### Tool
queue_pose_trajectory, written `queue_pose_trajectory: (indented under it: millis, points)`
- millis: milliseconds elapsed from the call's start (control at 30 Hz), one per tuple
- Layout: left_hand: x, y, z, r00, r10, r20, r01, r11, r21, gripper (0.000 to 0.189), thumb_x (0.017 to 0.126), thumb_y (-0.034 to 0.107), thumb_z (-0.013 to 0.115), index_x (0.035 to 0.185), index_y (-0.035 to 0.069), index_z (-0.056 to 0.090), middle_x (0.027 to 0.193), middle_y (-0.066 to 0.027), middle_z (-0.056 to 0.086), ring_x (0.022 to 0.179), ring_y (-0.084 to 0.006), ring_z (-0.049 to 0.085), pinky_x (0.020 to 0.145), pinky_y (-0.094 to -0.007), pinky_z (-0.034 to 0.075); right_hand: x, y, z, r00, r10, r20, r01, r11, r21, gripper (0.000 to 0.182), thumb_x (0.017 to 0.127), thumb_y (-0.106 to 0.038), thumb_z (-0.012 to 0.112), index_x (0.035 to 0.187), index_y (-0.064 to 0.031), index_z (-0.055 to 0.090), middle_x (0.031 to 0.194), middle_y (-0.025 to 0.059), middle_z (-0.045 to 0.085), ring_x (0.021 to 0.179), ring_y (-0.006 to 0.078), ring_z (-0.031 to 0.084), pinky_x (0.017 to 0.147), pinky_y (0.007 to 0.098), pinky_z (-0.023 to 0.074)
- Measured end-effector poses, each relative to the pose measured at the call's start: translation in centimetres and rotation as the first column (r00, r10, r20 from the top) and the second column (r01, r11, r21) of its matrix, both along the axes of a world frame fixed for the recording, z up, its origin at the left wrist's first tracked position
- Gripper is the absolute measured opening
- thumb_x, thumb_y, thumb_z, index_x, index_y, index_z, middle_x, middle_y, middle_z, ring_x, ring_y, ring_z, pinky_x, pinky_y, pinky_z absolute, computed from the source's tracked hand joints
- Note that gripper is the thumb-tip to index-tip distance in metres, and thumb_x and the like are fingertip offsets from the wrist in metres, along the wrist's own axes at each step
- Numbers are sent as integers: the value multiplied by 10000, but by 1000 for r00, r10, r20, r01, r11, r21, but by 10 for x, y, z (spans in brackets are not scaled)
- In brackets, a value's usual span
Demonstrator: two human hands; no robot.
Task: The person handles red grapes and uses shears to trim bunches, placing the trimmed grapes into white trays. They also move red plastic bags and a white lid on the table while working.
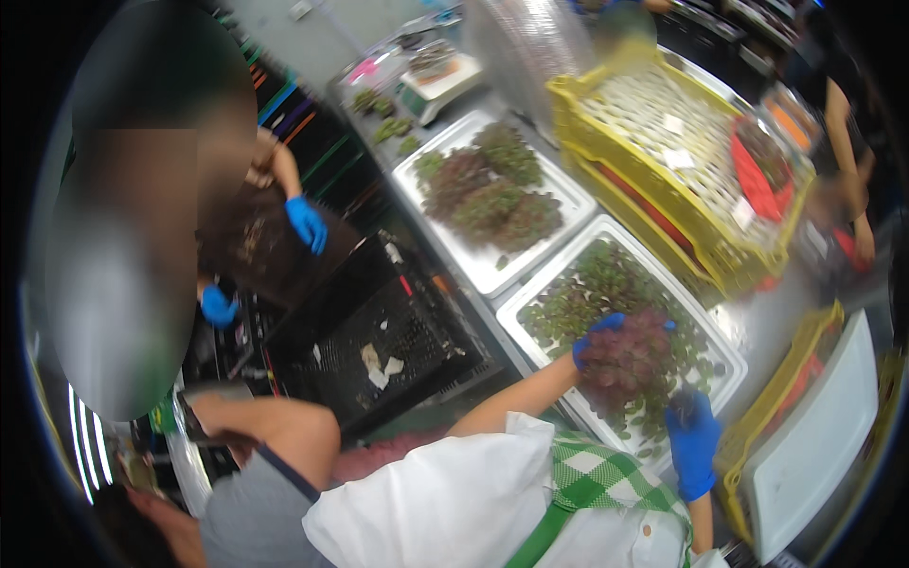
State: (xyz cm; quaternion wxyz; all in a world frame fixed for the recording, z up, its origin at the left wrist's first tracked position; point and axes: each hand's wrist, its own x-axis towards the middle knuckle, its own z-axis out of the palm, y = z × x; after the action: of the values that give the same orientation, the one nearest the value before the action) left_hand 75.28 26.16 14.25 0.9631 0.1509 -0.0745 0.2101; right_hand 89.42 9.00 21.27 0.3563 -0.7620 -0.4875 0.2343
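My left hand [605, 331], in a blue glove, holds a bushy head of red leaf lettuce [632, 358] above a white tray [513, 307]. The leaves hide most of its fingers. My right hand [690, 444], also blue-gloved, is at the tray's near right corner. Its fingers are closed around a small dark object [683, 406], too blurred to name. Loose green and reddish leaves [603, 273] cover much of the tray under the lettuce.
A second white tray [486, 280] holds several lettuce heads [490, 184]. Behind are a scale [442, 89] and stacked yellow crates [639, 177]. A black crate [369, 341] with scraps stands left, near a co-worker's gloved hand [307, 224]. A pale lid-like panel [817, 440] leans at right.
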Motion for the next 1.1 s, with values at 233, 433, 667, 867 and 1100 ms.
queue_pose_trajectory:
  millis: [233,433,667,867,1100]
  points:
    - [-18,-7,-10,969,191,157,-196,980,16,376,875,253,450,1187,44,431,1068,-48,462,961,-115,446,797,-232,368,-27,24,-8,789,-26,-613,-25,997,-74,196,800,-60,556,989,-39,509,825,22,530,725,95,506,650,228,414]
    - [-31,-9,-15,903,282,323,-305,952,22,354,880,244,442,1179,55,453,1155,-59,460,1044,-105,441,870,-213,346,-40,34,-15,728,5,-686,-32,999,-26,192,843,-137,515,1013,-53,482,772,3,494,650,78,454,561,204,370]
    - [-49,-22,-17,867,447,221,-470,880,64,362,889,279,425,1174,61,470,1164,-54,502,983,-54,494,738,-136,407,-54,42,-34,816,30,-578,-62,997,-36,349,871,-205,495,1166,-35,416,981,27,491,796,93,467,673,223,387]
    - [-60,-44,28,889,449,-92,-457,882,-111,373,872,316,462,1143,62,488,997,-28,581,838,-48,555,734,-156,437,-62,32,-38,508,54,-860,-53,998,31,481,846,-249,523,1253,-56,356,1133,59,466,990,158,462,835,301,376]
    - [-64,-55,57,680,576,-453,-399,809,431,454,858,419,429,1156,79,480,1129,-100,524,1008,-220,516,909,-334,373,-36,13,-61,174,231,-957,-160,966,204,573,818,-303,550,1291,-87,311,1267,94,403,1156,248,400,989,400,300]
